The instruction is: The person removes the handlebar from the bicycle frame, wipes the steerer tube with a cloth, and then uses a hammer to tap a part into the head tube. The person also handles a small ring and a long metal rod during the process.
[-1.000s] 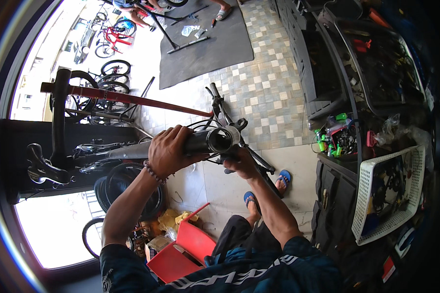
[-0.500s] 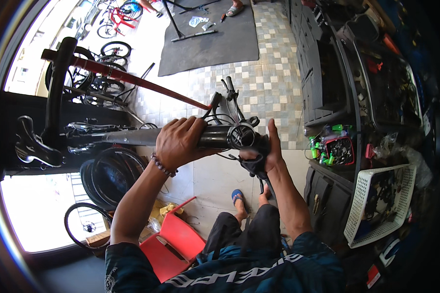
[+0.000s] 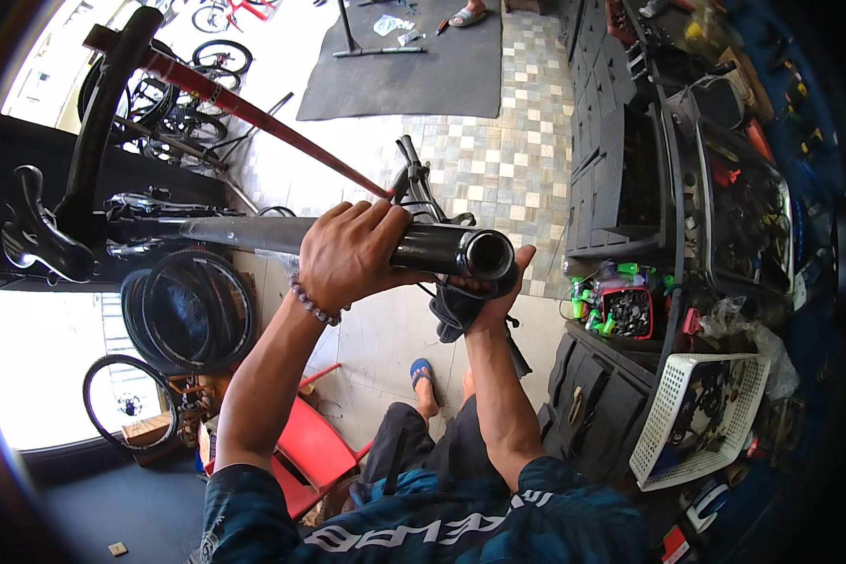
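A black bicycle frame (image 3: 263, 231) lies across in front of me, the open round end of its head tube (image 3: 489, 256) pointing right and toward me. My left hand (image 3: 352, 246), a beaded bracelet at its wrist, is wrapped over the tube just behind that end. Under the open end, my right hand (image 3: 500, 308) is curled with a crumpled black cloth (image 3: 453, 315) in it, pressed against the tube's underside. Its fingers are partly hidden. Handlebars with cables (image 3: 418, 183) hang beyond the tube. The black saddle (image 3: 42, 230) is at the far left.
A red bar (image 3: 273, 127) slants above the frame. On my right are dark drawers (image 3: 597, 202), a red tray of small parts (image 3: 627, 313) and a white basket (image 3: 644, 461). A red chair (image 3: 320, 437) and tyres (image 3: 193, 310) are at lower left. A dark mat (image 3: 414, 80) lies ahead.
The open tube end has come more into sight, turned toward me. My right hand has moved from beside the end to beneath it with the cloth. My left hand keeps its hold.
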Demonstrator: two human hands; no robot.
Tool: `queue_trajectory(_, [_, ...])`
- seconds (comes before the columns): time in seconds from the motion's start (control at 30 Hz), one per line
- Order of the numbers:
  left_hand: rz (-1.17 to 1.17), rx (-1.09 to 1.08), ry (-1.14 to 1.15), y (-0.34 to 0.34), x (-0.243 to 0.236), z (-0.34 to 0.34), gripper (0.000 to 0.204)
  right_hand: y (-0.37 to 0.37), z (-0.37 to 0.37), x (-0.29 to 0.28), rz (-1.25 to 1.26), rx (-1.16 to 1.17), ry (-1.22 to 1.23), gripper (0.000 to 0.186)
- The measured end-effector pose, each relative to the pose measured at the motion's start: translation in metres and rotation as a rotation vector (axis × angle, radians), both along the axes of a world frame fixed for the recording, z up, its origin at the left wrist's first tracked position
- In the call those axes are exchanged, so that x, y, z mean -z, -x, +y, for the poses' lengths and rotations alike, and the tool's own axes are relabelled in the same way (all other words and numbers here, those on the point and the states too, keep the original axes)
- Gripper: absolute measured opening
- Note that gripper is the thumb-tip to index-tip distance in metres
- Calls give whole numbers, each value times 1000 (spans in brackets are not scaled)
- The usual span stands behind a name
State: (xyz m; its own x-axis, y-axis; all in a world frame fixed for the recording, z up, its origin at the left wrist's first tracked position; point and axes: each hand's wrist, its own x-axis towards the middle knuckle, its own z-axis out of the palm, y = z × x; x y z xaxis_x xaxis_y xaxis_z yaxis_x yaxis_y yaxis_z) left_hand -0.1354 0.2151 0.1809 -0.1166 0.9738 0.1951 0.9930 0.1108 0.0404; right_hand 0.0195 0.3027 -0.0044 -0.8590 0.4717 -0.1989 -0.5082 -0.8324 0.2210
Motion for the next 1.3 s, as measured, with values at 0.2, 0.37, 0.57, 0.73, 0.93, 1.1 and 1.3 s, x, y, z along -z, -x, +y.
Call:
queue_trajectory(0.2, [-33,-26,14,2,4,-4,61,6,-8,1,183,37,-246,94])
queue_trajectory(0.37, [-32,-79,-40,2,8,2,63,5,1,6,-126,26,-413,103])
queue_trajectory(0.57, [5,-87,-38,2,6,8,63,14,-7,35,151,99,-342,125])
queue_trajectory(0.73, [27,-91,-15,1,9,13,62,4,-7,52,-322,68,-816,115])
queue_trajectory(0.93, [44,-82,15,-1,10,18,63,3,10,47,-384,147,-1154,90])
queue_trajectory(1.1, [42,-81,40,-2,7,18,64,-5,10,49,-369,58,-1087,83])
queue_trajectory(1.3, [33,-66,45,-6,6,14,68,-6,6,72,-260,21,-805,76])
